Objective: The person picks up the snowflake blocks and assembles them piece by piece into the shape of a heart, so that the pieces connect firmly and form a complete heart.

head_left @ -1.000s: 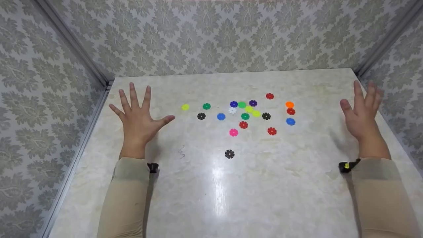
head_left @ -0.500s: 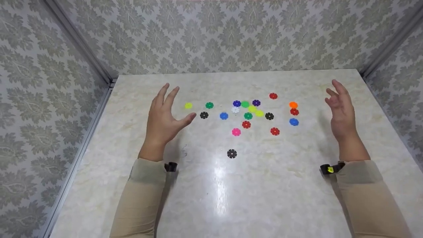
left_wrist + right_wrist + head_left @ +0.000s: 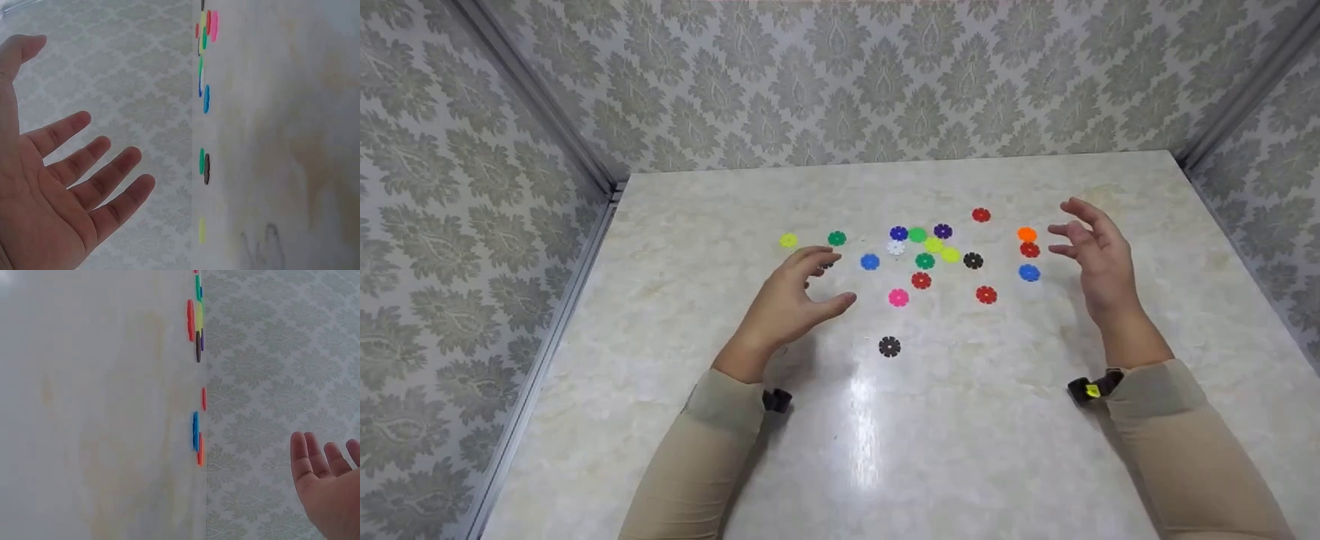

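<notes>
Several notched plastic discs in mixed colours lie flat on the table, most of them around the middle. My left hand hovers left of them, thumb and fingers apart with nothing between, and it partly hides one black disc. Nearest its thumb are a blue disc and a pink disc. On the other side my right hand hangs in the air with loosely bent fingers, holding nothing. To its left lie an orange disc, a red disc and a light blue disc.
A single black disc lies nearer the front than the others. The pale marbled table meets a patterned back wall, with panels on both sides. Black wrist cameras sit on the sleeves.
Both hands have come inward toward the discs. The left has moved right and slightly down, its fingers bending from a full spread; the right has moved left. The discs lie as before.
</notes>
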`<state>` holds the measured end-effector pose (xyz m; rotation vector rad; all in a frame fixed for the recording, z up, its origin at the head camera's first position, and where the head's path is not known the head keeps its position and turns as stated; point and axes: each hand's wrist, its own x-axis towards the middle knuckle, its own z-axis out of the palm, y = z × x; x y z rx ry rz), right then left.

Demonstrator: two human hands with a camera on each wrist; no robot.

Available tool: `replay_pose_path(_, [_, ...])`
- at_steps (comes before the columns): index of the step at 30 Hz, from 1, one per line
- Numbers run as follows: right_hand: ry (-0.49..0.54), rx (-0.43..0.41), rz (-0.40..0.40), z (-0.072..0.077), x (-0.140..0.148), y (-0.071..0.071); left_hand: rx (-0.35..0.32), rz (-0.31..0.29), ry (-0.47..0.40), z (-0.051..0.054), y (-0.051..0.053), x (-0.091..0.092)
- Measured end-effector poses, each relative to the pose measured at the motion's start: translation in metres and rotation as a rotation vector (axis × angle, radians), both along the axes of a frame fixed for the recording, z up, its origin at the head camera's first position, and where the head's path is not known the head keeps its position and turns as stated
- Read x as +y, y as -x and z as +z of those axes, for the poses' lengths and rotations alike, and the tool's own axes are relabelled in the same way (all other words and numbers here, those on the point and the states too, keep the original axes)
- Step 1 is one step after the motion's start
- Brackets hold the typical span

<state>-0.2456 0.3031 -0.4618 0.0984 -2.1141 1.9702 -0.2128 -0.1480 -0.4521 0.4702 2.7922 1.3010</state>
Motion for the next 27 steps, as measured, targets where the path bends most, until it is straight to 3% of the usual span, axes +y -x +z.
replay_pose_path(7, [-0.152, -0.090, 0.033, -0.011, -0.007, 0.001, -0.074, -0.086, -0.051, -0.014, -0.002, 0.018])
replay_pose_path(15, [-0.208, -0.162, 0.137, -0.024, -0.015, 0.001, -0.121, -0.176, -0.060, -0.027, -0.006, 0.028])
replay_pose_path(21, [-0.418, -0.229, 0.166, -0.031, -0.017, 0.000, -0.135, -0.224, -0.067, -0.033, -0.006, 0.035])
replay_pose_path(27, [-0.639, -0.221, 0.184, -0.034, -0.027, -0.001, -0.104, -0.239, -0.001, -0.041, -0.006, 0.044])
